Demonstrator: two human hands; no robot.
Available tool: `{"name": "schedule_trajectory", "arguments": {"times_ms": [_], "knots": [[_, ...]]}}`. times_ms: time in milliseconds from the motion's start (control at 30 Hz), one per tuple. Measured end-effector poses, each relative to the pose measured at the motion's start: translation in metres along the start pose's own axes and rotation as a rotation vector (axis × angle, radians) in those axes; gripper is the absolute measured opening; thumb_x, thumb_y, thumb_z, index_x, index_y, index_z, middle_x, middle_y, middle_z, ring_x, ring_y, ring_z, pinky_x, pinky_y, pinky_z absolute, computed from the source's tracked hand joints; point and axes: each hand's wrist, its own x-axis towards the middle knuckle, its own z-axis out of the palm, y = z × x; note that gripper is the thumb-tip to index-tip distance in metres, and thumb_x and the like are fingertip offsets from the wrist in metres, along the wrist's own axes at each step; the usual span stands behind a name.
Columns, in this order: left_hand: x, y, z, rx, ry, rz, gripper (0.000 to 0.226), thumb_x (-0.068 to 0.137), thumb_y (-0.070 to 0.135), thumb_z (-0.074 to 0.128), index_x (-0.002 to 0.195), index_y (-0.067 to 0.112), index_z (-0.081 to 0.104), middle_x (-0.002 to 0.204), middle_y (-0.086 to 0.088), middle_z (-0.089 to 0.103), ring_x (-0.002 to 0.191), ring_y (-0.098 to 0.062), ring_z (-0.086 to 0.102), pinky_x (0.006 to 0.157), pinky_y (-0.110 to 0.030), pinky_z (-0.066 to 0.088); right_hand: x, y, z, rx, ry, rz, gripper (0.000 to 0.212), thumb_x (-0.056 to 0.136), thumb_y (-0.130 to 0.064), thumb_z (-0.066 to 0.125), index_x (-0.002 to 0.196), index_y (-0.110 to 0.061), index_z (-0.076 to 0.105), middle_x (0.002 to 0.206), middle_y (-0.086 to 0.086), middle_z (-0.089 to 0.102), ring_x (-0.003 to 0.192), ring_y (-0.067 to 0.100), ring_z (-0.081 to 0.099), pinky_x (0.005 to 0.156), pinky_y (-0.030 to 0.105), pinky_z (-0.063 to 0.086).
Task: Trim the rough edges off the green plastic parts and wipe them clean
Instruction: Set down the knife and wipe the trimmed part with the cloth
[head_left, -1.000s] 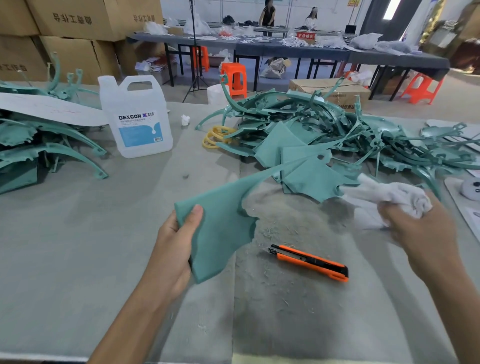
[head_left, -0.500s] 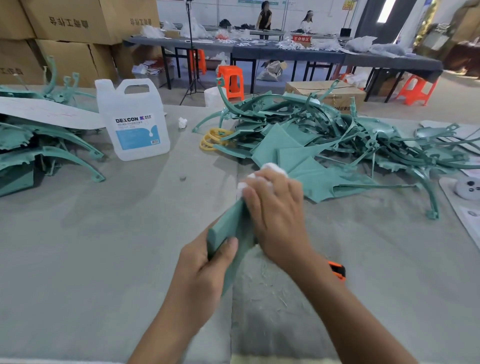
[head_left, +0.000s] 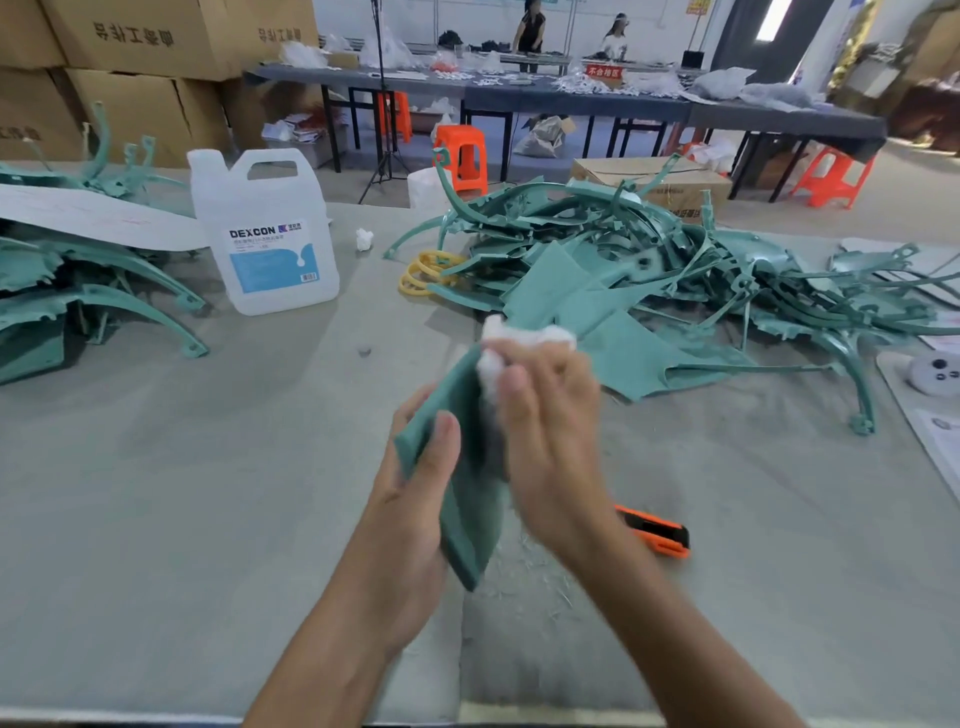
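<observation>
A flat green plastic part (head_left: 470, 512) is held upright over the grey table, its lower end gripped in my left hand (head_left: 415, 499) with the thumb across its face. My right hand (head_left: 550, 441) clutches a white cloth (head_left: 511, 343) and presses it against the upper face of that part; the cloth bulges out above the fingers. An orange-and-black utility knife (head_left: 660, 535) lies on the table just right of my right wrist, partly hidden by it. A big tangled pile of green parts (head_left: 649, 280) lies behind my hands.
A white DEXCON jug (head_left: 265, 234) stands at the back left. More green parts (head_left: 78, 291) and a white sheet lie at the far left. Yellow rings (head_left: 423, 270) sit by the pile. Plastic shavings (head_left: 535, 582) litter the table under my hands.
My right hand came from the right with the cloth and now rubs it on the part. My left hand has turned the part more upright and drawn it closer.
</observation>
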Motion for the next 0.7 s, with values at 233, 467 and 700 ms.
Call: {"name": "schedule_trajectory", "arguments": {"times_ms": [233,467,700], "knots": [[0.019,0.013,0.001,-0.081,0.180,-0.117,0.068,0.052,0.086,0.064,0.073,0.022,0.067,0.075,0.002,0.062,0.068,-0.011,0.065,0.061,-0.023,0.054,-0.056,-0.016,0.031,0.246,-0.146,-0.101,0.023,0.110,-0.039,0.038,0.122,-0.029,0.055,0.116,-0.018,0.052,0.113,0.012,0.054,0.097,0.020,0.039],[0.016,0.013,0.008,-0.212,0.139,0.083,0.063,0.088,0.067,0.041,0.124,0.024,0.070,0.130,-0.004,0.068,0.121,-0.017,0.064,0.092,-0.032,0.056,0.005,0.045,0.030,-0.049,-0.023,0.279,0.018,0.107,-0.024,0.047,0.106,-0.009,0.058,0.105,0.006,0.052,0.100,0.020,0.052,0.092,0.041,0.047],[0.024,0.004,-0.008,0.517,0.374,0.437,0.041,0.092,0.058,0.050,0.126,0.039,0.063,0.122,0.018,0.069,0.111,0.005,0.062,0.087,-0.012,0.048,-0.006,0.026,0.011,0.480,-0.080,0.582,0.027,0.107,-0.037,0.048,0.104,-0.017,0.066,0.100,0.020,0.069,0.091,0.026,0.067,0.089,0.045,0.053]]}}
